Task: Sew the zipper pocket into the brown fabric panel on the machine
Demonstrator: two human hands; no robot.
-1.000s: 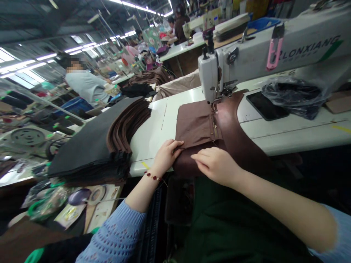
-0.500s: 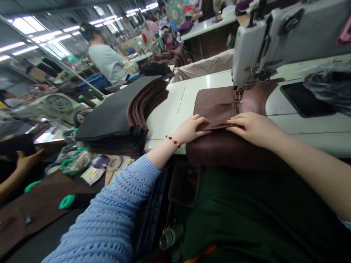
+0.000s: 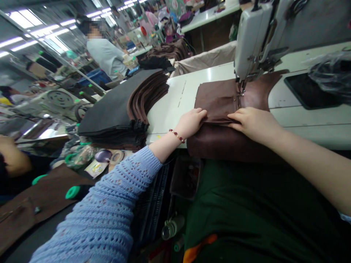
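Note:
A brown leather piece (image 3: 216, 95) lies under the needle and presser foot of a sewing machine (image 3: 253, 40), with its lower part draping over the table's front edge. My left hand (image 3: 191, 123), a beaded bracelet at its wrist, grips the near left edge of the leather with curled fingers. At the near edge further right, my right hand (image 3: 253, 122) pinches the leather between thumb and fingers, just in front of the needle. A fold or seam runs from the presser foot toward my right fingertips. The undersides of both grips are hidden.
Stacked black and brown leather pieces (image 3: 115, 106) lie left on the white table (image 3: 178, 86). A dark phone (image 3: 307, 91) and a plastic-wrapped bundle (image 3: 331, 75) are at right. Tape (image 3: 117, 157) and a thread cone (image 3: 74, 191) sit lower left. A co-worker's arm (image 3: 13, 157) shows at far left.
My left fingers have curled in more tightly at the leather's edge. My right hand still pinches it near the needle. The view has shifted slightly, and the co-worker's arm at far left has moved.

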